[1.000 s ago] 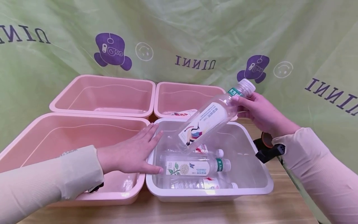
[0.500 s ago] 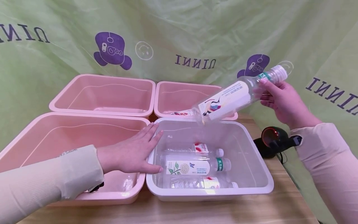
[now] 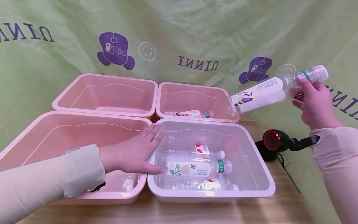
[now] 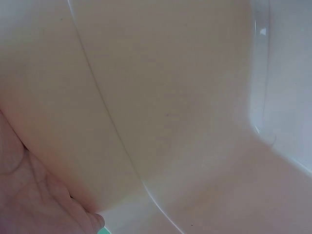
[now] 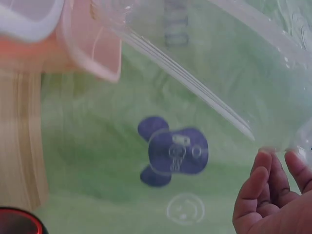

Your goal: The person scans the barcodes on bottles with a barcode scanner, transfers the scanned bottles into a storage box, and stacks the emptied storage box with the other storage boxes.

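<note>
My right hand [image 3: 316, 99] grips a clear plastic bottle [image 3: 257, 95] near its neck, right of the bins. The bottle is tilted, cap up to the right, its base by the right rim of the back right pink bin [image 3: 193, 86]. In the right wrist view fingers [image 5: 263, 183] touch the clear bottle [image 5: 204, 92]. My left hand [image 3: 131, 152] rests with straight fingers on the touching rims of the white bin [image 3: 212, 193] and front left pink bin [image 3: 98, 115]. Inside the white bin lie a flower-labelled bottle [image 3: 188, 169] and two red-and-white-labelled bottles [image 3: 202, 149].
Another bottle [image 3: 185, 114] lies in the back right pink bin. A further pink bin [image 3: 104, 77] stands at back left. A black device with a red ring [image 3: 272, 140] sits right of the white bin on the wooden table [image 3: 268, 202]. A green printed cloth [image 3: 179, 28] hangs behind.
My right hand has carried the bottle rightward, up and out from over the white bin, and its tilt has become flatter. The left hand has stayed on the rims.
</note>
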Demonstrator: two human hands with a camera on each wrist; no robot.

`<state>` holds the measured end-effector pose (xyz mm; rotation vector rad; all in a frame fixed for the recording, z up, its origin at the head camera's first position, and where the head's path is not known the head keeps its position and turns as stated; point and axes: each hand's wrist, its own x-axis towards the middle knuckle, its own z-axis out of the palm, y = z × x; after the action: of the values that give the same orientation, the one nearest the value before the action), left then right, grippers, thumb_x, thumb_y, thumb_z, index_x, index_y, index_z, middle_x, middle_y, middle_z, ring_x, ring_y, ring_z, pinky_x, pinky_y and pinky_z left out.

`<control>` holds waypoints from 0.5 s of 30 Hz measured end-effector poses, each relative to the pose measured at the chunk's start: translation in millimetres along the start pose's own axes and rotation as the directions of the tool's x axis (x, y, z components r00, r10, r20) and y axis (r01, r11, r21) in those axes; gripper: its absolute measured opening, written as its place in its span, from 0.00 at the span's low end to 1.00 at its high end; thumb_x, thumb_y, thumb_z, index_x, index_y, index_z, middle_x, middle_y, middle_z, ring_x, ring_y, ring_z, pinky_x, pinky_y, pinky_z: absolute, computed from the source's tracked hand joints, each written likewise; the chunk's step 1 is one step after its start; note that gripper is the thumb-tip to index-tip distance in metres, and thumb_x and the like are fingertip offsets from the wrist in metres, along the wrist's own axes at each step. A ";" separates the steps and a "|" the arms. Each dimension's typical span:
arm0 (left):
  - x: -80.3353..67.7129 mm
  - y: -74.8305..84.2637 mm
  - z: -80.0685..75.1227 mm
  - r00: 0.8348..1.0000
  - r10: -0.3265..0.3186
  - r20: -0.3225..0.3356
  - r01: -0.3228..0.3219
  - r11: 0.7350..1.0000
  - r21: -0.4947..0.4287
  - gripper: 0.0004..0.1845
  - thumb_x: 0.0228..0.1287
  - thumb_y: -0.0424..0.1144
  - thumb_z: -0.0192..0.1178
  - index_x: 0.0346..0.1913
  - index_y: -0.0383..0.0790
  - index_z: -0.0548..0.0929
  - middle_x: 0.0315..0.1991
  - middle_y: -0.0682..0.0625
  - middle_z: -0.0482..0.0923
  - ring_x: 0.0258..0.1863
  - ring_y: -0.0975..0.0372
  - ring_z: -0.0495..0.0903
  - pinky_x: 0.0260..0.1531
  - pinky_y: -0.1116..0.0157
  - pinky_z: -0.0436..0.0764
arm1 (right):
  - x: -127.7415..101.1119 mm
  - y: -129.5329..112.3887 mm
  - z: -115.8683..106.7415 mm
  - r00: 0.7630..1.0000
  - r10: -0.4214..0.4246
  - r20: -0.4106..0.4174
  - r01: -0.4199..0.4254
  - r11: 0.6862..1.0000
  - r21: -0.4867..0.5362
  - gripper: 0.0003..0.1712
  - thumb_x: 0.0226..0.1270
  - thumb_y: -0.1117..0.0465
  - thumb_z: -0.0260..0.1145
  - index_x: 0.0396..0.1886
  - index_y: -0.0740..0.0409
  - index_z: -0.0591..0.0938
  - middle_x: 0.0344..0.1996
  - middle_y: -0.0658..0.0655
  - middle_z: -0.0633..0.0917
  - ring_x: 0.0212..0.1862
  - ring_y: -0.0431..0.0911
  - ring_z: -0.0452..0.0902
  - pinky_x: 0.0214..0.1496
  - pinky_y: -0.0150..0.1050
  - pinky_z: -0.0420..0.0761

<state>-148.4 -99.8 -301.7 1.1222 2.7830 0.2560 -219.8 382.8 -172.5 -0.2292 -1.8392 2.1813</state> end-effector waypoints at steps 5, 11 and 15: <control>0.6 0.2 0.0 1.000 -0.003 0.005 0.003 1.000 -0.002 0.57 0.57 0.72 0.52 0.76 0.33 0.48 0.76 0.36 0.33 0.75 0.47 0.31 0.71 0.50 0.44 | 6.5 -1.8 -17.5 0.995 -0.018 -0.096 0.017 1.000 -0.013 0.29 0.56 0.52 0.75 0.53 0.46 0.70 0.31 0.47 0.83 0.31 0.39 0.77 0.26 0.31 0.76; 1.3 0.5 -0.3 1.000 0.004 0.002 -0.004 1.000 0.001 0.58 0.56 0.73 0.51 0.76 0.32 0.48 0.76 0.36 0.34 0.75 0.47 0.31 0.71 0.50 0.44 | 10.8 -3.1 -39.1 0.989 -0.009 -0.150 -0.011 0.992 -0.128 0.29 0.55 0.48 0.74 0.52 0.43 0.69 0.34 0.43 0.81 0.33 0.37 0.75 0.26 0.29 0.74; 0.8 0.3 -0.2 1.000 0.001 0.003 -0.001 1.000 -0.002 0.58 0.56 0.73 0.51 0.76 0.32 0.49 0.76 0.36 0.34 0.75 0.47 0.32 0.71 0.50 0.44 | 10.2 1.2 -48.8 0.987 -0.002 -0.161 -0.047 0.952 -0.302 0.29 0.54 0.43 0.74 0.50 0.40 0.70 0.36 0.41 0.79 0.34 0.35 0.73 0.27 0.27 0.74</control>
<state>-148.8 -99.0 -301.5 1.1230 2.7792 0.2573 -215.1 431.7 -181.7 -0.4759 -2.0806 1.8220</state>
